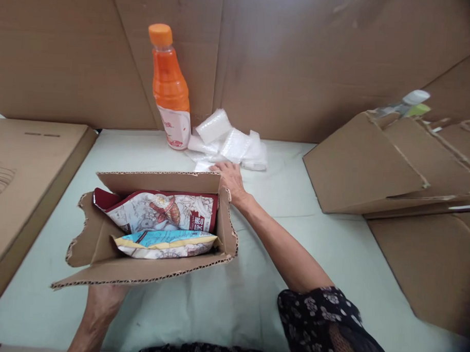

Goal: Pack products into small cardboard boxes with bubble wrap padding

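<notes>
An open-topped cardboard box [228,232] sits before me with its flaps spread. Inside it a maroon and white printed pouch [164,209] lies behind a blue and yellow printed pouch [167,241]. Under the box's near flap is my left hand [106,299], against or close to the near wall; its fingers are hidden. My right hand [232,180] reaches past the box's far right corner, fingers stretched out beside a small piece of clear bubble wrap [204,166]. More folded bubble wrap pieces [235,145] are piled just behind that hand.
An orange drink bottle [172,86] stands upright beside the bubble wrap, near the cardboard wall [281,59]. At the left lies a large flat carton [39,154]. Another open carton [366,165] stands at the right, with a white-capped bottle [415,97] showing above it. Pale green cloth [279,244] covers the table.
</notes>
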`<state>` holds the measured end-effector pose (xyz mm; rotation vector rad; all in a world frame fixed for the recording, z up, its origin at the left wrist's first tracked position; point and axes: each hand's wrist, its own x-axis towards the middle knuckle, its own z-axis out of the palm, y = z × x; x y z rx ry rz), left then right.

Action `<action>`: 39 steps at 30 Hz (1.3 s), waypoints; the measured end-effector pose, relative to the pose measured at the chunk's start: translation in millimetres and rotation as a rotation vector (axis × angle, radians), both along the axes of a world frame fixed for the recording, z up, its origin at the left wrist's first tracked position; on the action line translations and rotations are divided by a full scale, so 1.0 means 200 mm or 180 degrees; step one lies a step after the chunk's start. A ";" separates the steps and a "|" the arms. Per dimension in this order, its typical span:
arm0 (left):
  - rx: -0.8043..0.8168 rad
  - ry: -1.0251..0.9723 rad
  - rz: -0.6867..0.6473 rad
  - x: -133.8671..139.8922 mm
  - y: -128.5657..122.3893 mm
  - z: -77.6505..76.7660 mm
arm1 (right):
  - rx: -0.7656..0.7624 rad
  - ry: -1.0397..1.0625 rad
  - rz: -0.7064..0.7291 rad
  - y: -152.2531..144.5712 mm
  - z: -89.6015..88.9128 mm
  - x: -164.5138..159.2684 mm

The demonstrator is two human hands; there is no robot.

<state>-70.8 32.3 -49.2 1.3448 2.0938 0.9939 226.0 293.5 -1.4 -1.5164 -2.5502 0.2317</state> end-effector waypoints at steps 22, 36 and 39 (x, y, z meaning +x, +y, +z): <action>0.0677 -0.0889 -0.0107 0.19 0.74 0.11 | -0.0941 0.1930 -0.0432 -0.25 0.13 0.05; 0.0635 -0.1080 -0.0207 0.19 0.59 -0.01 | -0.0784 0.1156 -0.0432 -0.53 0.04 0.51; 0.0295 -0.0985 -0.0327 0.32 0.28 0.00 | -0.0597 0.0920 -0.0626 -0.76 -0.03 0.59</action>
